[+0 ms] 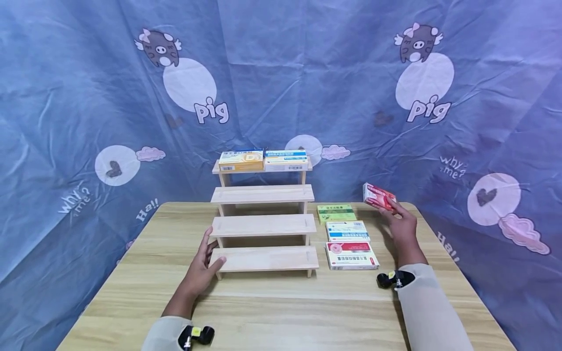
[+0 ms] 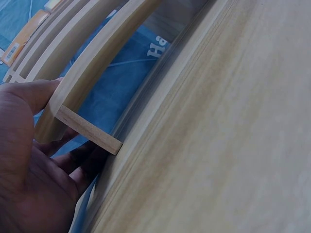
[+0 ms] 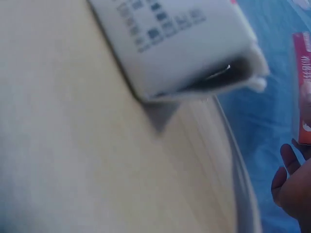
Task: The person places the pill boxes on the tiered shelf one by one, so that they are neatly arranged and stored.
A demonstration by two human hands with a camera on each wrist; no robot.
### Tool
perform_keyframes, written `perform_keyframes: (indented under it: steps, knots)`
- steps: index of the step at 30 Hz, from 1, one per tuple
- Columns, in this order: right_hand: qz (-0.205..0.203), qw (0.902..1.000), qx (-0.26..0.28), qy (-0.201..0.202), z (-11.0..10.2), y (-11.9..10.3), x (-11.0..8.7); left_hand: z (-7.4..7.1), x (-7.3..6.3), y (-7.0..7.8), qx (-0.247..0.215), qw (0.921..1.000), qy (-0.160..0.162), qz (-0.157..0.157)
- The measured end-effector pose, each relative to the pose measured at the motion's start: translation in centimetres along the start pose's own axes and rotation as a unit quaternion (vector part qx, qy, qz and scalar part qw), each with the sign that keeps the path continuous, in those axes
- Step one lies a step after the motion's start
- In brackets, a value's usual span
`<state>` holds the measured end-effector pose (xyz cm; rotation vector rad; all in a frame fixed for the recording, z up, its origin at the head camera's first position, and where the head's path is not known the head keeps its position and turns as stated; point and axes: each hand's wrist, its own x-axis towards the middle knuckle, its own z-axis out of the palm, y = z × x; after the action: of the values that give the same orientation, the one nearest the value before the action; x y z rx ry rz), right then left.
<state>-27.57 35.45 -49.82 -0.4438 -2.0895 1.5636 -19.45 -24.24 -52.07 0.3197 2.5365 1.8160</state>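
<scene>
A four-step wooden stand [image 1: 263,258] rises toward the back of the table. My left hand [image 1: 199,273] grips its lower left end; in the left wrist view the thumb [image 2: 41,92] lies on the lowest step and the other fingers reach underneath. Over the table's back right, my right hand [image 1: 403,231] pinches a red medicine box [image 1: 375,195] by its right end, tilted and raised. Left of that hand lie a green box [image 1: 336,213], a white-and-blue box [image 1: 348,231] and a white-and-red box [image 1: 351,256], in a column beside the stand.
On the top step sit an orange-and-white box [image 1: 241,160] and another white-and-blue box [image 1: 286,160], side by side. A blue printed curtain [image 1: 272,87] hangs behind the wooden table [image 1: 281,317]. In the right wrist view a white box [image 3: 180,43] with a gaping end flap looms close.
</scene>
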Motion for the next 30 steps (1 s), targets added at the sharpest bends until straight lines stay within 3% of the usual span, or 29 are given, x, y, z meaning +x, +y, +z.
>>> perform_keyframes:
  steps: [4,17,30]
  knots:
    - [0.002,0.9999,-0.011,0.005,0.2,-1.2,-0.2,0.0,0.0,-0.2,-0.001,1.0,0.002,-0.002]
    - [0.019,0.9991,-0.018,-0.033,0.0,-4.6,-0.6,-0.1,0.0,-0.3,-0.004,1.0,0.0,-0.001]
    - [-0.025,0.9985,-0.031,-0.038,-0.1,-7.3,-2.1,0.0,0.1,-0.3,-0.007,0.9999,-0.002,0.009]
